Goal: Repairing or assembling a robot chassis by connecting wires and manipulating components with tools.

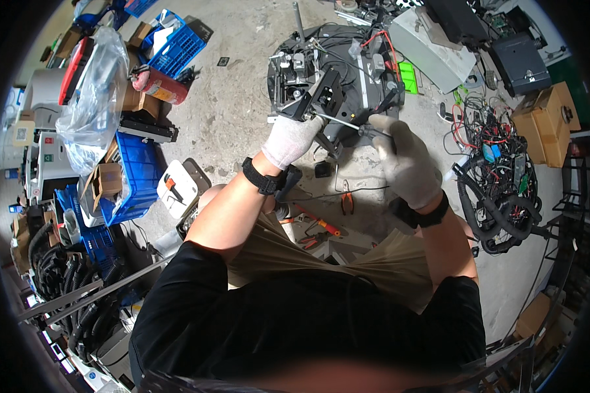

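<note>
My left hand (292, 139), in a pale work glove, is closed around the near end of a black bracket-like part (329, 90) of a machine. From beside its fingertips a thin metal rod-shaped tool (337, 120) runs to the right; its exact kind I cannot make out. My right hand (405, 160), gloved too, has thumb and fingers closed at the dark outer end of that tool. Beyond both hands lies the round black machine base (354, 88), carrying motors, rails and cables. On the floor between my arms are orange-handled pliers (347, 202) and a red-and-yellow-handled tool (328, 226).
A heap of tangled cables (498, 157) and a cardboard box (544, 124) lie at the right. Blue crates (137, 177), a red fire extinguisher (158, 86) and a white tray (179, 190) are at the left. A bright green tray (408, 77) lies beside the base.
</note>
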`<state>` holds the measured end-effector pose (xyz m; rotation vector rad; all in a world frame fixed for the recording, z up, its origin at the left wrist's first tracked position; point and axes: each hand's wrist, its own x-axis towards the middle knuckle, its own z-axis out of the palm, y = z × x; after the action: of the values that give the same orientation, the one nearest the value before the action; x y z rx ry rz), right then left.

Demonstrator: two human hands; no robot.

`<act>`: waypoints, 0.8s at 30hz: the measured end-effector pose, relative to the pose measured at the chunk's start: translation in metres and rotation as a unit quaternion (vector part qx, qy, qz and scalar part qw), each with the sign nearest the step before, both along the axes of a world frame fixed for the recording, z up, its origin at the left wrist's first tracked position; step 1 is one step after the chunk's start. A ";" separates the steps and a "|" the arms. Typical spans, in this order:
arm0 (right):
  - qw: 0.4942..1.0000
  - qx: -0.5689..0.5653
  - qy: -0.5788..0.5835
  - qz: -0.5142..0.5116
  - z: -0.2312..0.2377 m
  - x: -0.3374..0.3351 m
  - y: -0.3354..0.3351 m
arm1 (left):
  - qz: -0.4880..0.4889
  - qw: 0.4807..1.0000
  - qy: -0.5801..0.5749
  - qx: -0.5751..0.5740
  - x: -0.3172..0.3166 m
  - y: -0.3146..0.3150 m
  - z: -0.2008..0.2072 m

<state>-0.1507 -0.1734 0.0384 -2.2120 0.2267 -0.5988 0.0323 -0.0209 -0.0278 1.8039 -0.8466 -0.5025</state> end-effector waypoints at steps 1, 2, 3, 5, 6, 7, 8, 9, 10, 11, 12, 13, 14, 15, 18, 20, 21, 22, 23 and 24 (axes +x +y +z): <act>0.994 -0.075 -0.070 0.026 0.000 0.002 -0.001 | 0.000 1.000 -0.011 -0.002 -0.001 -0.001 0.002; 0.994 -0.075 -0.070 0.026 -0.004 0.004 -0.002 | 0.000 1.000 -0.021 -0.003 -0.002 -0.002 0.004; 0.996 -0.035 -0.082 0.028 -0.011 0.004 -0.004 | 0.000 1.000 -0.021 -0.003 -0.003 -0.002 0.006; 0.995 0.005 -0.093 0.028 -0.011 0.000 -0.007 | 0.003 0.998 0.045 -0.033 -0.006 -0.004 0.009; 0.998 0.058 -0.022 0.010 -0.005 -0.004 -0.008 | 0.004 0.998 0.046 -0.032 -0.005 -0.003 0.008; 0.993 0.112 0.049 -0.009 -0.001 -0.006 -0.008 | -0.004 0.999 0.038 -0.023 -0.005 -0.002 0.005; 0.993 0.112 0.049 -0.008 -0.001 -0.006 -0.006 | -0.012 0.999 0.031 -0.015 -0.004 -0.002 0.003; 0.993 0.104 0.045 -0.021 0.000 -0.004 -0.003 | -0.012 0.999 0.031 -0.015 -0.003 -0.002 0.001; 0.994 0.096 0.040 -0.033 0.001 -0.003 -0.001 | -0.005 0.999 0.034 -0.020 -0.003 -0.004 -0.001; 0.994 0.096 0.040 -0.033 0.000 0.000 -0.002 | 0.002 0.999 0.038 -0.026 -0.003 -0.005 -0.004; 0.999 -0.009 -0.048 -0.012 -0.003 0.006 -0.005 | 0.003 0.999 0.037 -0.026 -0.001 -0.004 -0.007; 0.984 -0.113 -0.135 0.008 -0.006 0.008 -0.006 | 0.009 0.999 0.033 -0.024 0.001 -0.004 -0.009; 0.984 -0.113 -0.135 0.008 -0.007 0.006 -0.006 | 0.015 0.999 0.028 -0.021 0.003 -0.004 -0.011; 0.998 -0.015 -0.061 -0.002 -0.008 0.002 -0.006 | 0.015 0.999 0.029 -0.022 0.002 -0.003 -0.012; 0.997 0.075 0.025 -0.011 -0.002 -0.002 -0.004 | 0.011 0.998 0.024 -0.051 0.001 -0.003 -0.011; 0.997 0.066 0.036 -0.011 -0.002 0.000 -0.003 | 0.011 0.999 0.039 -0.027 -0.001 -0.005 -0.003; 0.998 0.043 -0.035 -0.003 -0.007 0.004 -0.003 | 0.012 0.999 0.039 -0.028 0.000 -0.005 -0.003; 0.994 0.020 -0.107 0.005 -0.010 0.006 -0.003 | 0.009 0.999 0.037 -0.017 0.000 -0.005 -0.002; 0.994 0.020 -0.107 0.005 -0.010 0.003 -0.005 | 0.005 0.999 0.035 -0.006 0.000 -0.005 -0.001; 0.999 0.040 -0.031 0.001 -0.010 -0.001 -0.009 | 0.005 0.999 0.035 -0.005 0.000 -0.004 0.000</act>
<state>-0.1520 -0.1828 0.0279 -2.1126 0.2123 -0.6450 0.0327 -0.0251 -0.0283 1.7701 -0.7895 -0.5502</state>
